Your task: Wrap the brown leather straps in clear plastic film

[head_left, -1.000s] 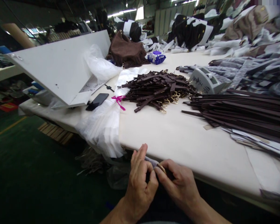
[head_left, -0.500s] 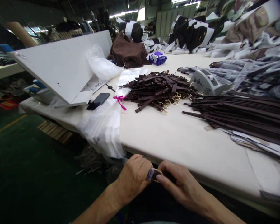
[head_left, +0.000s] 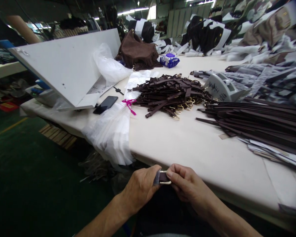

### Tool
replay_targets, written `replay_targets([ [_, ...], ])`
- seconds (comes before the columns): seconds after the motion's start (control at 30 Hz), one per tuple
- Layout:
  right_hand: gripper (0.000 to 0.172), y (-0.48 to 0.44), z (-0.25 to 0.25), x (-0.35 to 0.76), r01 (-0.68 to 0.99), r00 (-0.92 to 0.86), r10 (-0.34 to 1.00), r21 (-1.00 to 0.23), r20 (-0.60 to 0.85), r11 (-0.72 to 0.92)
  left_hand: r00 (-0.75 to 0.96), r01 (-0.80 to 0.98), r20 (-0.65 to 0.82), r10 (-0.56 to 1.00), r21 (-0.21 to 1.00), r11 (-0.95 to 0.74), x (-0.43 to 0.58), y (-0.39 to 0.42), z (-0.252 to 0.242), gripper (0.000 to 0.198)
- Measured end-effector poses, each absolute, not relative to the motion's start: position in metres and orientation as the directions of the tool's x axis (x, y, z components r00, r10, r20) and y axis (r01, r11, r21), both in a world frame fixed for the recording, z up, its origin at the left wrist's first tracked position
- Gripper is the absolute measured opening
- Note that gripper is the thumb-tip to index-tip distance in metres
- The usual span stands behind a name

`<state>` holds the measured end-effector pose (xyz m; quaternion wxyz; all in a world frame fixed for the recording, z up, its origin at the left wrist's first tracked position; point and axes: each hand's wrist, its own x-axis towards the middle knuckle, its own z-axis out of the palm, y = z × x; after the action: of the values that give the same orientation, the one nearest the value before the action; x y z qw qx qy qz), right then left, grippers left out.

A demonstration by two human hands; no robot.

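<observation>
In the head view, the left hand [head_left: 141,184] has its fingers clamped round a brown strap [head_left: 164,177] and its greyish wrapping [head_left: 157,178], just off the near edge of the table [head_left: 187,141], while the right hand [head_left: 187,181] pinches the 3 o'clock side of its metal buckle [head_left: 165,183]. The strap's visible end lies between the 2 hands, long axis roughly 9 to 3 o'clock: at 3 o'clock from the left fingers, 9 from the right, neither clearly nearer. At 12 o'clock sits 1 strap pile [head_left: 172,92]
</observation>
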<state>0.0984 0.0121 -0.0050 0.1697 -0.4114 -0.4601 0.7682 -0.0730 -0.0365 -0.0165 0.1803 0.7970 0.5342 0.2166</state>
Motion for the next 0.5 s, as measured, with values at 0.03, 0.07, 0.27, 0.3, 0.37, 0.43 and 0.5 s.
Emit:
replay_targets([
  [0.03,0.031,0.011,-0.006,0.098,0.137,-0.602,0.654,-0.865,-0.459,-0.482,0.344,0.773,0.098,0.934,0.535,-0.341,-0.073,-0.036,-0.015,0.028],
  [0.07,0.031,0.011,-0.007,0.098,0.163,-0.6,0.668,-0.885,-0.439,-0.436,0.353,0.775,0.042,0.935,0.546,-0.317,-0.074,-0.035,-0.013,0.029],
  [0.27,0.03,0.009,-0.005,0.095,0.288,-0.602,0.757,-0.954,-0.253,-0.089,0.356,0.82,-0.122,0.927,0.516,-0.247,-0.075,-0.03,-0.008,0.03],
  [0.3,0.03,0.01,-0.005,0.094,0.287,-0.603,0.758,-0.954,-0.248,-0.083,0.343,0.815,-0.111,0.933,0.528,-0.237,-0.075,-0.031,-0.009,0.029],
  [0.37,0.032,0.011,-0.004,0.091,0.252,-0.596,0.728,-0.94,-0.339,-0.231,0.301,0.774,-0.025,0.953,0.59,-0.229,-0.074,-0.034,-0.011,0.029],
  [0.43,0.035,0.013,-0.004,0.087,0.17,-0.59,0.653,-0.863,-0.475,-0.475,0.244,0.725,0.168,0.955,0.623,-0.295,-0.074,-0.038,-0.014,0.044],
  [0.5,0.037,0.015,-0.004,0.084,0.086,-0.588,0.6,-0.78,-0.542,-0.62,0.206,0.706,0.378,0.902,0.581,-0.405,-0.077,-0.042,-0.016,0.05],
])
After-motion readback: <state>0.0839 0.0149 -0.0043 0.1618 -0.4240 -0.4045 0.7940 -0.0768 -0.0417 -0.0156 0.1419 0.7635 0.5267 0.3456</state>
